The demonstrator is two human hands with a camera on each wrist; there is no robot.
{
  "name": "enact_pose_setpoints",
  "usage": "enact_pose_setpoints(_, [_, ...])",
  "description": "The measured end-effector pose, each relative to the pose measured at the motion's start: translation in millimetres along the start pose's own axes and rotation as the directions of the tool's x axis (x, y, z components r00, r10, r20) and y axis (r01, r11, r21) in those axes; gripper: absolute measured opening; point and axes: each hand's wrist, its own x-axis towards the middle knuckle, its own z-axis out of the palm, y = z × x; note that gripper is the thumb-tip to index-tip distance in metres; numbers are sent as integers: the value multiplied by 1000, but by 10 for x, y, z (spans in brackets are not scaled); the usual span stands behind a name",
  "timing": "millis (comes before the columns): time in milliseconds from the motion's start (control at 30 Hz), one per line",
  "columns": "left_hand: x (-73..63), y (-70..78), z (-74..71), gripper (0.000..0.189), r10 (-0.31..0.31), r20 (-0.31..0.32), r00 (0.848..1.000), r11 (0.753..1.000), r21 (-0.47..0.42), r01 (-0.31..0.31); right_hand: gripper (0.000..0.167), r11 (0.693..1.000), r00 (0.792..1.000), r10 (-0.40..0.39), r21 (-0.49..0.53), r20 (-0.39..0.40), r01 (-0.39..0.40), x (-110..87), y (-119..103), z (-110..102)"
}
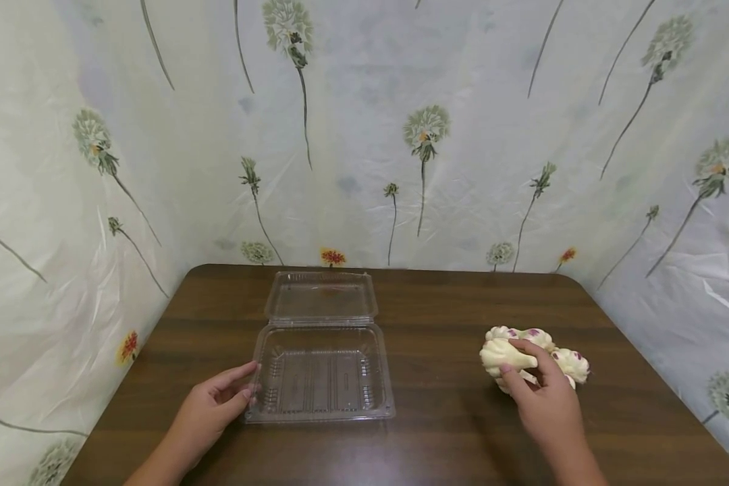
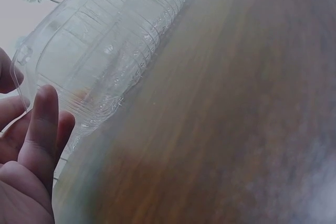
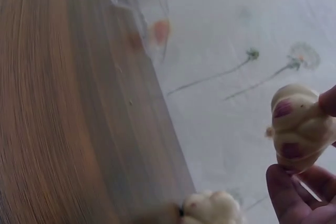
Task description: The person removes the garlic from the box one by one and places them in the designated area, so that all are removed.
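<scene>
A transparent plastic clamshell box (image 1: 318, 381) lies on the table with its lid (image 1: 322, 297) folded back away from me. My left hand (image 1: 209, 412) pinches the left rim of the box near its front corner; in the left wrist view that rim (image 2: 20, 80) runs between the thumb and fingers. Over on the right, my right hand (image 1: 549, 401) grips a white garlic bulb (image 1: 499, 356) by its stem end. Purple patches mark this bulb in the right wrist view. Just behind and beside the hand are several more garlic bulbs (image 1: 571, 364), partly hidden by it.
The dark brown wooden table (image 1: 437, 445) has rounded far corners. A pale curtain (image 1: 352, 135) printed with dandelions hangs behind it and along both sides. Bare tabletop separates the box from the garlic.
</scene>
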Motion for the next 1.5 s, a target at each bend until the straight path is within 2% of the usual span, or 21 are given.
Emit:
enact_pose_setpoints(167, [-3, 6, -3, 49, 15, 9, 1000, 1000, -12, -15, 47, 997, 998, 53, -63, -24, -54, -9, 82, -135])
enact_pose_setpoints(300, [4, 4, -4, 48, 3, 3, 1000, 1000, -20, -3, 47, 996, 997, 68, -57, -31, -70, -11, 139, -227])
enact_pose_setpoints(500, [5, 0, -4, 49, 23, 12, 1000, 1000, -14, -23, 49, 992, 995, 89, -80, -54, -93, -29, 246, -351])
enact_pose_setpoints(633, [-1, 10, -2, 48, 14, 3, 1000, 1000, -8, -14, 55, 981, 987, 152, -116, -57, -158, -41, 321, -440])
enact_pose_setpoints(867, [12, 11, 7, 48, 15, 6, 1000, 1000, 1, -15, 65, 956, 976, 213, -196, -50, -219, 1, 446, -617])
enact_pose_setpoints(1067, [13, 0, 3, 48, 0, -4, 1000, 1000, -17, 0, 70, 925, 946, 315, -199, -73, -323, 21, 598, -704])
enact_pose_setpoints(1300, [15, -3, 0, 49, 9, 3, 1000, 999, -36, -9, 77, 876, 891, 441, -165, -104, -453, 72, 683, -749])
enact_pose_setpoints(1433, [13, -2, -1, 49, 10, 5, 1000, 999, -38, -10, 75, 864, 863, 491, -65, -120, -500, 78, 702, -755])
enact_pose_setpoints(1500, [14, 3, -1, 49, 9, 5, 1000, 999, -36, -9, 73, 844, 835, 533, 11, -141, -537, 82, 717, -757])
